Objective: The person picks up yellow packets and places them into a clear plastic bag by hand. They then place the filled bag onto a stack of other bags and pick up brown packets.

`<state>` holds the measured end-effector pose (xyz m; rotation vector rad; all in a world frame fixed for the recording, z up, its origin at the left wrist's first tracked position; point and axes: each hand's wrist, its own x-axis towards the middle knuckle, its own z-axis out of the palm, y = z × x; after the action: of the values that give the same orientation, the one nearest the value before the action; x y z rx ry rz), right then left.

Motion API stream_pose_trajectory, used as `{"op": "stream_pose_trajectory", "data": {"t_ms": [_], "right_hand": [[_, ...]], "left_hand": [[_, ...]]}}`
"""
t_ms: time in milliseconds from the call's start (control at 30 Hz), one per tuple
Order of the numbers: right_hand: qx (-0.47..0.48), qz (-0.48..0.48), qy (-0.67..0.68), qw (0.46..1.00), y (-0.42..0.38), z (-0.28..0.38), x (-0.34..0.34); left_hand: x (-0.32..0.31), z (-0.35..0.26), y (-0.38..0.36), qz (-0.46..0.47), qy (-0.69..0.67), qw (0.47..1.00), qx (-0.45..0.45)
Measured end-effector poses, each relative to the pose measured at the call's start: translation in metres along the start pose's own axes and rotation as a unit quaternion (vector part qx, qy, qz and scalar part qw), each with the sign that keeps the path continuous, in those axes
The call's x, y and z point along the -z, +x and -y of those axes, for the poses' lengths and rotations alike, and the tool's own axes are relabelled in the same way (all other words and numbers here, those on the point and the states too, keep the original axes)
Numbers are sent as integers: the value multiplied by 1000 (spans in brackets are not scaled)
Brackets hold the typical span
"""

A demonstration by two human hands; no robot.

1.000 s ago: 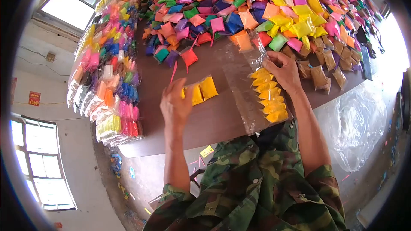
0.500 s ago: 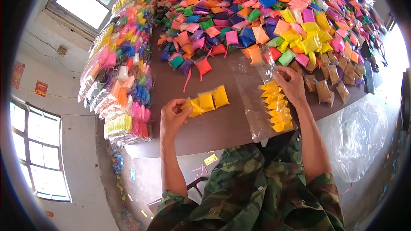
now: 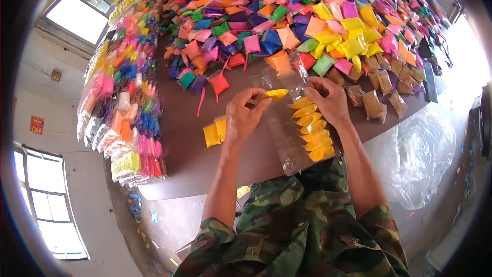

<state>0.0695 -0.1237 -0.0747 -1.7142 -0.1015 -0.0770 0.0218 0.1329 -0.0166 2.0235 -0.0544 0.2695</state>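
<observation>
My left hand pinches a small yellow packet between thumb and fingers, over the clear plastic bag. Closed on the top edge of that clear bag is my right hand. Inside the bag, several yellow packets form an overlapping row down its right side. Two more yellow packets lie on the table left of my left wrist, one partly hidden behind it.
A large heap of colourful packets covers the back of the brown table. Bagged packets are stacked high on the left. Brown packets lie right of my right hand. A big clear plastic bag hangs beyond the right edge.
My left hand has picked up one yellow packet from the group on the table and carried it right to the bag's opening. My right hand stays at the bag's top edge. The view has shifted slightly.
</observation>
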Motion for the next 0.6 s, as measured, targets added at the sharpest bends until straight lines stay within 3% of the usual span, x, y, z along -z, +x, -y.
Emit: {"op": "stream_pose_trajectory", "data": {"t_ms": [167, 367, 467, 600], "right_hand": [[6, 0, 3, 1000, -1, 1, 0], [7, -8, -14, 1000, -4, 11, 0], [7, -8, -8, 1000, -3, 11, 0], [16, -16, 1, 1000, -4, 10, 0]], "left_hand": [[-19, 20, 14, 2, 164, 979, -121], [-39, 10, 9, 88, -55, 994, 42], [-48, 14, 9, 101, -81, 989, 74], [-45, 13, 13, 115, -24, 993, 8]]}}
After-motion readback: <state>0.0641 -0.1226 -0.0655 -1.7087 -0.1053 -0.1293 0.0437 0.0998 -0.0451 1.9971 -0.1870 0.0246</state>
